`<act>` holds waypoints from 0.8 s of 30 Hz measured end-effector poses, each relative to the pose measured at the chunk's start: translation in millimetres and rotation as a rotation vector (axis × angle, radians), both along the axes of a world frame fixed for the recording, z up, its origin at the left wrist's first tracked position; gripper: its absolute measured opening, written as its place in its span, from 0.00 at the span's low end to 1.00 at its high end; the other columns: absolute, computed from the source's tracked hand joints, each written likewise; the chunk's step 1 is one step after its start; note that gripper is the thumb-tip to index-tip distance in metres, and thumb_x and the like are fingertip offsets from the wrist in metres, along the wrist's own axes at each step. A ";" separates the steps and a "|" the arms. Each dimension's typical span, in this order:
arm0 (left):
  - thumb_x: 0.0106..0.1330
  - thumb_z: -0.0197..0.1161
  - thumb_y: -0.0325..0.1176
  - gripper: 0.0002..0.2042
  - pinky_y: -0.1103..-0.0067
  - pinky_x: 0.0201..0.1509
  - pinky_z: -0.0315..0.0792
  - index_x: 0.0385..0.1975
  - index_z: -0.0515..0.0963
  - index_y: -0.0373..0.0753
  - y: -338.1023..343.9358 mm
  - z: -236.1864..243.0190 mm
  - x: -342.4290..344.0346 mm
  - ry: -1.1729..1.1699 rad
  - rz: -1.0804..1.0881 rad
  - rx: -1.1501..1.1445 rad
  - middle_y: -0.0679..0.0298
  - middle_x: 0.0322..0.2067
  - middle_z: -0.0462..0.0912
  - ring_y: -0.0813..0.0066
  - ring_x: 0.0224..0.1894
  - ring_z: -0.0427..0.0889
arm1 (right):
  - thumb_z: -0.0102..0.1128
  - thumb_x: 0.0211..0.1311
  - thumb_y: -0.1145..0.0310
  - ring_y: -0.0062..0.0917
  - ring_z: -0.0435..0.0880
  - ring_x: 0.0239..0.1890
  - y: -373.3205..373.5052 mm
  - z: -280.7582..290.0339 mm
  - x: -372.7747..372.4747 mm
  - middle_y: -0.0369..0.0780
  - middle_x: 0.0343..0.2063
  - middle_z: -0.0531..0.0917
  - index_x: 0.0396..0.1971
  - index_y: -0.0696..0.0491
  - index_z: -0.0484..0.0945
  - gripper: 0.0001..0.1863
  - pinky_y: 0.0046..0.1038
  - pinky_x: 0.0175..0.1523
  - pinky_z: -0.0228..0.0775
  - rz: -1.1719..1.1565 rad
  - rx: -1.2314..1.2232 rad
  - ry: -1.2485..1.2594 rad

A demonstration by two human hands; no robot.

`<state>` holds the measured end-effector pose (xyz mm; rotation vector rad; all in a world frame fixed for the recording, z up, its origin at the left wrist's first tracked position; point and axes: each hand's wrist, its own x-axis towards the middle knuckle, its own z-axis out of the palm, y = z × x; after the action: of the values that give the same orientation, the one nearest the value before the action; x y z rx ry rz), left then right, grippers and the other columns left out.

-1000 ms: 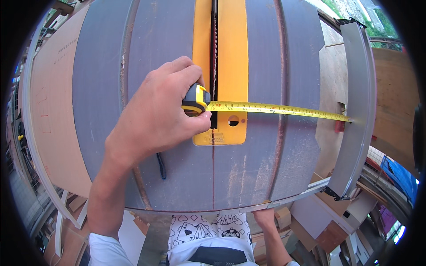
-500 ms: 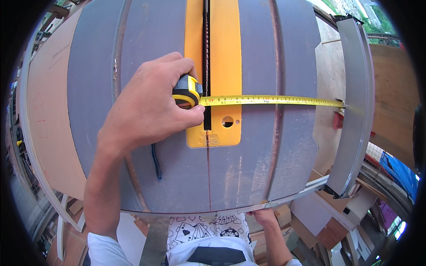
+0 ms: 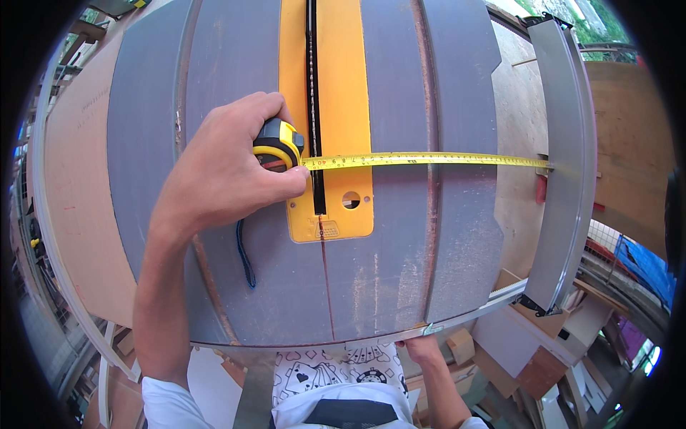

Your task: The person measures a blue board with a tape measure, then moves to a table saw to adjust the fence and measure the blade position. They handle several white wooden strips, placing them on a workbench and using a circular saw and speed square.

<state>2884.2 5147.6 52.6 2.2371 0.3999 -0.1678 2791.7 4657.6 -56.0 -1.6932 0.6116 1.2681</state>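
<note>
My left hand (image 3: 211,168) grips a black and yellow tape measure (image 3: 282,139) just left of the saw slot (image 3: 311,86), thumb beside the blade's case mouth. The extended yellow blade (image 3: 429,159) crosses the yellow insert (image 3: 343,107) and grey saw table (image 3: 379,286) to the silver fence (image 3: 561,214) on the right. A dark wrist strap (image 3: 245,257) trails from the case onto the table. My right hand (image 3: 421,347) is at the front rail (image 3: 471,307), fingers curled partly under it; what they hold is hidden.
A pale wooden extension panel (image 3: 82,179) forms the table's left side. A brown board (image 3: 629,143) stands beyond the fence at right, with blue sheeting (image 3: 643,275) below it. Offcuts and panels (image 3: 514,343) lie beneath the table's front right.
The view has shifted, so table, fence and tape appear further left. My left hand still grips the tape at the slot, and my right hand stays at the front rail.
</note>
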 end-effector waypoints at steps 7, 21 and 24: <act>0.53 0.74 0.35 0.18 0.78 0.35 0.76 0.35 0.72 0.35 -2.3 1.8 -1.7 0.021 0.039 -0.006 0.63 0.29 0.76 0.76 0.31 0.78 | 0.69 0.61 0.77 0.22 0.80 0.26 1.4 1.6 0.5 0.39 0.23 0.81 0.24 0.57 0.78 0.08 0.28 0.29 0.71 0.070 -0.047 -0.022; 0.54 0.74 0.33 0.17 0.78 0.37 0.76 0.35 0.72 0.35 -2.2 -0.6 -1.0 -0.026 0.014 -0.010 0.63 0.29 0.75 0.76 0.32 0.77 | 0.67 0.64 0.74 0.19 0.76 0.22 9.8 3.3 -4.9 0.35 0.22 0.79 0.26 0.55 0.77 0.08 0.26 0.24 0.65 0.015 -0.040 -0.098; 0.54 0.74 0.34 0.17 0.78 0.37 0.77 0.35 0.72 0.35 -3.0 -1.0 -2.9 -0.049 0.019 -0.033 0.63 0.29 0.75 0.76 0.32 0.77 | 0.68 0.64 0.75 0.19 0.76 0.23 5.2 0.0 -4.8 0.36 0.22 0.79 0.26 0.56 0.76 0.09 0.26 0.24 0.66 0.031 -0.046 -0.083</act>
<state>2881.3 5144.6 51.7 2.1993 0.3890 -0.1085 2786.9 4662.7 -56.0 -1.7904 0.5711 1.2069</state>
